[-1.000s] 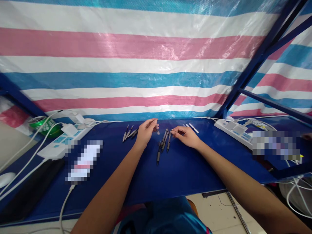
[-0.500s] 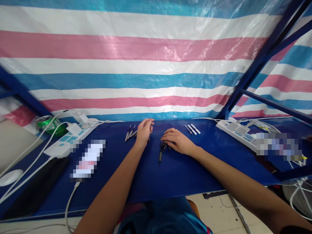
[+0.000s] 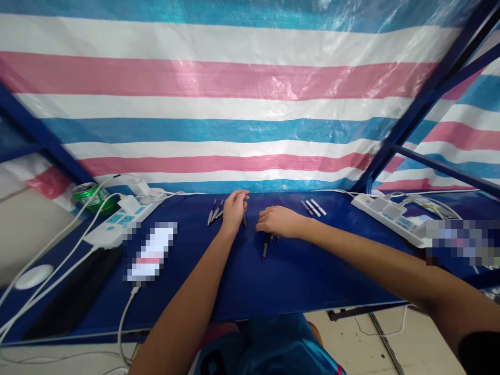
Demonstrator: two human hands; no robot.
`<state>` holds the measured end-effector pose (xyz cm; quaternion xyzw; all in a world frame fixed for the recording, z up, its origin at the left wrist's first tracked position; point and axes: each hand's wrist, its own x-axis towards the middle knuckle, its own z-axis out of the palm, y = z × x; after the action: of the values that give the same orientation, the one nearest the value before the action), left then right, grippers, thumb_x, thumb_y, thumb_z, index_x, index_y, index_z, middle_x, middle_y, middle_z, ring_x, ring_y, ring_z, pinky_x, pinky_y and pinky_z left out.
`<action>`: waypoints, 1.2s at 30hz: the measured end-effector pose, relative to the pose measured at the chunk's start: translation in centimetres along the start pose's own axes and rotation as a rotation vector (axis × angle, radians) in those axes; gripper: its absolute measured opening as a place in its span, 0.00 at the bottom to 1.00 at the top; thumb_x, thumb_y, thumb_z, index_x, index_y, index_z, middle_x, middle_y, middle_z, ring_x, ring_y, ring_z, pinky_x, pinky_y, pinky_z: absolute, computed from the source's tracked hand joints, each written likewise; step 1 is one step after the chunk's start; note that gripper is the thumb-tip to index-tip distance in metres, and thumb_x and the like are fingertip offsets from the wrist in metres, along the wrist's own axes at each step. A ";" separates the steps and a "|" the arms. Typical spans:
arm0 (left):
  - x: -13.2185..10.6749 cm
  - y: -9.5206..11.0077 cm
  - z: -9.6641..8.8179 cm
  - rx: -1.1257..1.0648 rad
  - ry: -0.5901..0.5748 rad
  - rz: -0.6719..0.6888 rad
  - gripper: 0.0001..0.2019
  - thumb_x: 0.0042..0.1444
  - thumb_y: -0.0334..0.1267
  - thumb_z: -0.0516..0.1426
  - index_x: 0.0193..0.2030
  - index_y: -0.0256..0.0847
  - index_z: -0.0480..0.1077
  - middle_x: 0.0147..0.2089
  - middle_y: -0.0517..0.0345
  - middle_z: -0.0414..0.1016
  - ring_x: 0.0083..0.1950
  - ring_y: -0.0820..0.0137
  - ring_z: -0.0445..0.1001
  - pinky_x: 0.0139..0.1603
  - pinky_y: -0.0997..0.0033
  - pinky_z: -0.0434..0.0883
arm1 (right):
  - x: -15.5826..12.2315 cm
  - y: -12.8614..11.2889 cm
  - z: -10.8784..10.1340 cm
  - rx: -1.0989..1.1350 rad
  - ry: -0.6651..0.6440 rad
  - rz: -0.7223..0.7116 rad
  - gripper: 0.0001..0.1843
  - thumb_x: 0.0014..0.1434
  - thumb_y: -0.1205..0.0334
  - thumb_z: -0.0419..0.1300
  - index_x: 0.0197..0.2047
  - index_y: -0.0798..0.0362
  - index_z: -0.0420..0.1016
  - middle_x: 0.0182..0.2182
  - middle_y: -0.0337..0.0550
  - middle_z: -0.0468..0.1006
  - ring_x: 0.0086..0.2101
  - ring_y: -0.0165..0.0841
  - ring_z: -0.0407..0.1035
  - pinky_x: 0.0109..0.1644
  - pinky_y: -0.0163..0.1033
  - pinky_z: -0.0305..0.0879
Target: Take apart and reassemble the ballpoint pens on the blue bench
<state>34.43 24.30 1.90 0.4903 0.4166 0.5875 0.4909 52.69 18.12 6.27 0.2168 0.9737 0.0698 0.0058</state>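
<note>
My left hand (image 3: 235, 211) rests on its side on the blue desk, fingers curled in and closed; whatever they may hold is hidden. A dark pen (image 3: 244, 221) shows just right of it. Several slim grey-and-black pens (image 3: 211, 213) lie fanned out to its left, partly covered by the hand. My right hand (image 3: 279, 221) is low over a small bunch of black pens (image 3: 265, 247), its fingers bent and close together, pointing left. The palm hides most of that bunch and anything in the fingers. Three pens with white parts (image 3: 313, 208) lie side by side beyond the right hand.
At left are a white power strip (image 3: 105, 234) with cables, a green can (image 3: 91, 195), a blurred phone (image 3: 154, 252) and a white mouse-like object (image 3: 34, 276). Another power strip (image 3: 386, 216) sits at right. Striped sheeting (image 3: 242, 130) and blue frame bars (image 3: 406, 117) enclose the desk.
My right hand has moved slightly left over the black pens, its fingers now drawn together and the knuckles covering more of the bunch. My left hand stays nearly in place. The view has shifted slightly.
</note>
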 end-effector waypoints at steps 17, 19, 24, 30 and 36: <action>0.7 -0.9 -0.7 0.038 0.004 0.047 0.13 0.56 0.42 0.57 0.43 0.38 0.78 0.36 0.56 0.75 0.25 0.76 0.64 0.23 0.75 0.59 | 0.5 0.6 -2.0 0.109 -0.090 0.040 0.08 0.66 0.72 0.62 0.43 0.51 0.81 0.38 0.44 0.84 0.35 0.36 0.75 0.36 0.38 0.57; 0.6 -0.8 -0.7 0.060 0.003 0.057 0.13 0.56 0.42 0.57 0.43 0.38 0.78 0.36 0.56 0.76 0.25 0.75 0.64 0.24 0.75 0.59 | 0.7 0.3 -1.7 0.066 -0.089 0.006 0.08 0.66 0.73 0.61 0.42 0.52 0.79 0.38 0.45 0.84 0.37 0.37 0.76 0.37 0.39 0.58; 0.5 -0.9 -0.6 0.105 0.004 0.087 0.13 0.57 0.42 0.56 0.42 0.39 0.78 0.36 0.56 0.76 0.25 0.74 0.65 0.24 0.75 0.61 | 1.5 -0.3 -0.9 0.038 -0.047 0.001 0.08 0.66 0.73 0.60 0.46 0.55 0.76 0.40 0.49 0.82 0.41 0.40 0.74 0.40 0.40 0.63; 0.8 -1.1 -0.8 0.084 0.000 0.073 0.13 0.57 0.43 0.56 0.42 0.39 0.78 0.36 0.57 0.76 0.24 0.75 0.64 0.22 0.75 0.59 | 3.5 -1.7 -1.2 0.240 0.047 -0.058 0.11 0.64 0.72 0.59 0.48 0.55 0.77 0.42 0.48 0.81 0.43 0.39 0.72 0.50 0.43 0.67; 1.4 -0.6 -1.5 -0.028 0.059 0.016 0.14 0.55 0.44 0.58 0.41 0.38 0.77 0.35 0.57 0.74 0.23 0.78 0.61 0.22 0.76 0.57 | 5.1 -3.0 -0.8 0.288 0.056 -0.128 0.09 0.66 0.72 0.59 0.46 0.54 0.77 0.43 0.48 0.80 0.45 0.39 0.73 0.52 0.42 0.68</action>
<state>32.99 25.78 1.34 0.4692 0.4189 0.6111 0.4805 46.77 17.47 6.71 0.1510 0.9852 -0.0652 -0.0479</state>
